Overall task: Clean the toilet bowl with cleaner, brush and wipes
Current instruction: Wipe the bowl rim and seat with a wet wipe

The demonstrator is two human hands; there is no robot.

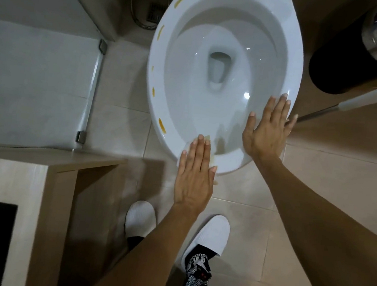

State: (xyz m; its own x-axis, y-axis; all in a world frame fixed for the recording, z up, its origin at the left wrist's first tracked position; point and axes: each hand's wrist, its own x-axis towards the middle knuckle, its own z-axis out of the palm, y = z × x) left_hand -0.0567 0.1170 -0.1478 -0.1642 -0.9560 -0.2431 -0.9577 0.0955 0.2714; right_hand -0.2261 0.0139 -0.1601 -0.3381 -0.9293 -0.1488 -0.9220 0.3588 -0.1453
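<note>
Both hands lie flat with straight fingers on the toilet bowl (pixel 224 81) front rim: left hand (pixel 194 178) pressing a wipe (pixel 208 137), right hand (pixel 269 130) bare.

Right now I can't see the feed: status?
Left hand flat on wipe at rim. Right hand open, empty. Yellow stains remain. Nothing blocking.
</note>
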